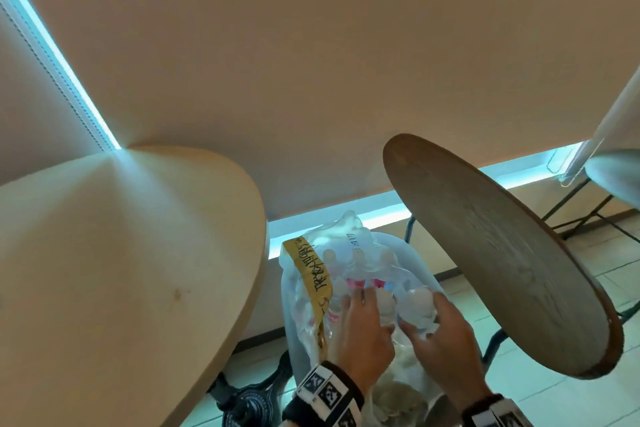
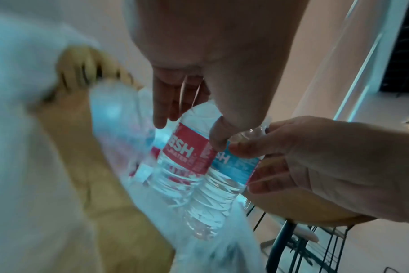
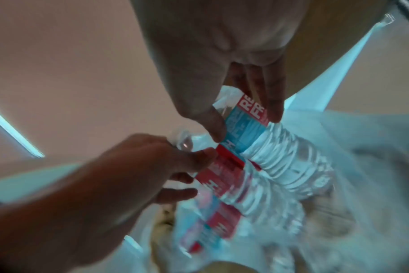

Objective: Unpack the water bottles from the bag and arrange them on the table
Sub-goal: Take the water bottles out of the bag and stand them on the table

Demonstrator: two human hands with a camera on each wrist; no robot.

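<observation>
Your left hand (image 1: 360, 329) and right hand (image 1: 440, 333) both reach into a clear plastic bag (image 1: 408, 253) that sits low between two round surfaces: a pale surface (image 1: 121, 270) on your left and a dark wood surface (image 1: 502, 253) on your right. The bag holds a cluster of water bottles (image 1: 360, 270) with red and blue labels, caps up in the head view. A yellow tape strip (image 1: 311, 270) with handwriting runs down the bag's left side.

Your left hand's thumb and forefinger pinch a fold of clear plastic film (image 2: 252, 133), its other fingers near a red-labelled bottle (image 2: 187, 157). Your right hand's fingers and thumb curl around the labelled part of a neighbouring bottle (image 3: 280, 157). No bottle stands on either surface. The lower contents of the bag are too blurred to tell.
</observation>
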